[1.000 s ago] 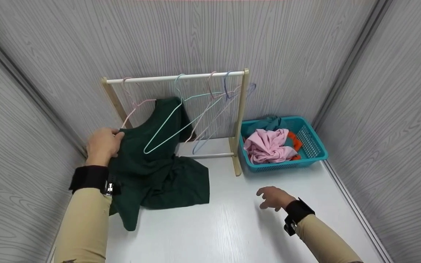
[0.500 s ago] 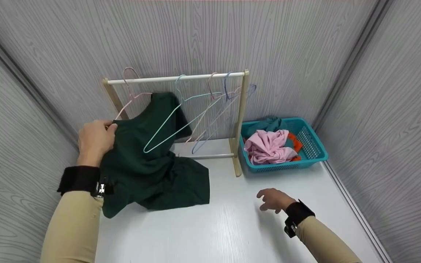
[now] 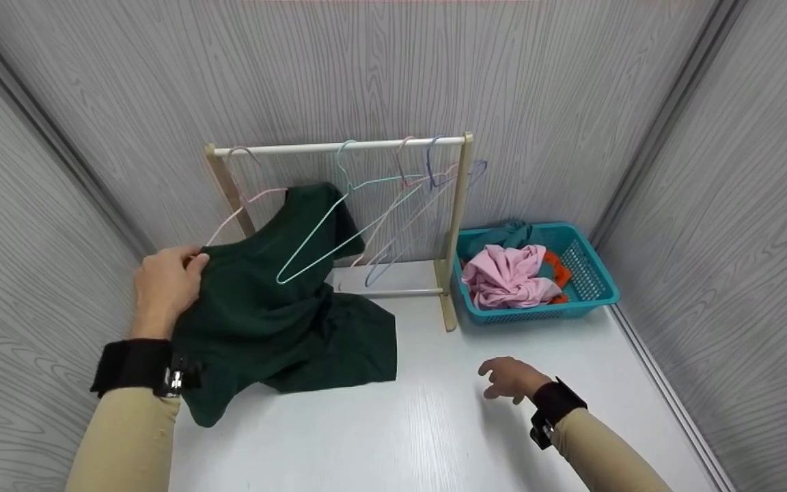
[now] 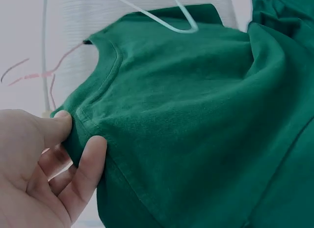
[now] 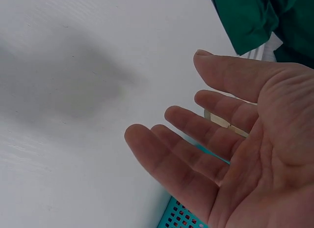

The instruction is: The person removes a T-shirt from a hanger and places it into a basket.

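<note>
A dark green T-shirt (image 3: 264, 287) drapes from a pink hanger (image 3: 226, 219) at the left end of the rack, its lower part spread on the white table. My left hand (image 3: 168, 283) pinches the shirt's shoulder beside the neckline. In the left wrist view, thumb and fingers grip the green cloth (image 4: 162, 125) there, and the hanger's pink neck (image 4: 54, 71) shows past the collar. The hanger's hook sits at the rack's rail. My right hand (image 3: 513, 379) hovers over the table with nothing in it, its fingers relaxed and palm bare in the right wrist view.
The small rack has a white rail (image 3: 305, 147) and wooden posts. A mint hanger (image 3: 311, 236), another pink one and a blue hanger (image 3: 430, 164) hang on it. Right of it, a teal basket (image 3: 602, 290) holds a crumpled pink cloth (image 3: 506, 277) plus orange and teal cloths. Grey panels enclose the table.
My left hand has moved left, drawing the shirt's shoulder along. The pink hanger's hook rose above the rail and came back down to it. The right hand has stayed nearly still.
</note>
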Demonstrator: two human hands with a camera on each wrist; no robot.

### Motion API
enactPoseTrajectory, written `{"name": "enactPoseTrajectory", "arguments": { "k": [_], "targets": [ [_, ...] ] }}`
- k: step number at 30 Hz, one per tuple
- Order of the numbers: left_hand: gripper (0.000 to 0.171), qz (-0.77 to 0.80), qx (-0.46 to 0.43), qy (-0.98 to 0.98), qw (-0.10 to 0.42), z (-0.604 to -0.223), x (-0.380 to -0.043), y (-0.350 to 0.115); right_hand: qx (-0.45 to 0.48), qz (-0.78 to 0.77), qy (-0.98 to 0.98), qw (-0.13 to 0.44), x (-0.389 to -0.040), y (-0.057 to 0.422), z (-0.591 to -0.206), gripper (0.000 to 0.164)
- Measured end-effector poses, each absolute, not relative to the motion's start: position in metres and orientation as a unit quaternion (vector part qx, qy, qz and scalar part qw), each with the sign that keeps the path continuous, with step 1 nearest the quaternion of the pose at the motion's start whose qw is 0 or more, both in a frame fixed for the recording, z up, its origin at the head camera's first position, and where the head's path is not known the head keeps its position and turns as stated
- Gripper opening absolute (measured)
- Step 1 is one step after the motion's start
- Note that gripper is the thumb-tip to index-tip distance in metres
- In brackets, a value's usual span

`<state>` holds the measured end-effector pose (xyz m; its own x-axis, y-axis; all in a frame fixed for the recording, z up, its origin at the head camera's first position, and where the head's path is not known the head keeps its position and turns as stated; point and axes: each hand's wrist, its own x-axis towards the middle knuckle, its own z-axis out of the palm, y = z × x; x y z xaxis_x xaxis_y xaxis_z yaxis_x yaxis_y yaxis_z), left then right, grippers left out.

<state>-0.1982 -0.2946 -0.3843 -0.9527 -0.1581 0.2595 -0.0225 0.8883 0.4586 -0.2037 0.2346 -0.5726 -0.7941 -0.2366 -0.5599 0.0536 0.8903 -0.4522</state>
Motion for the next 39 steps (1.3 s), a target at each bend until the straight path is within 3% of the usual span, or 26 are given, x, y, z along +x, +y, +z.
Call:
{"name": "enactPoseTrajectory", "arguments": {
  "k": [14, 22, 39],
  "targets": [
    [0.027, -0.205, 0.054, -0.973, 0.094, -0.452, -0.153, -0.318, -0.059, -0.238, 0.915, 0.319, -0.197, 0.23, -0.575, 0.049],
    [0.022, -0.169, 0.028, -0.98, 0.103, -0.484, -0.137, -0.318, -0.066, -0.233, 0.915, 0.322, -0.194, 0.229, -0.577, 0.048],
    [0.023, -0.187, -0.03, -0.981, 0.044, -0.5, -0.117, -0.327, -0.082, -0.226, 0.913, 0.328, -0.194, 0.222, -0.58, 0.046]
  ]
}}
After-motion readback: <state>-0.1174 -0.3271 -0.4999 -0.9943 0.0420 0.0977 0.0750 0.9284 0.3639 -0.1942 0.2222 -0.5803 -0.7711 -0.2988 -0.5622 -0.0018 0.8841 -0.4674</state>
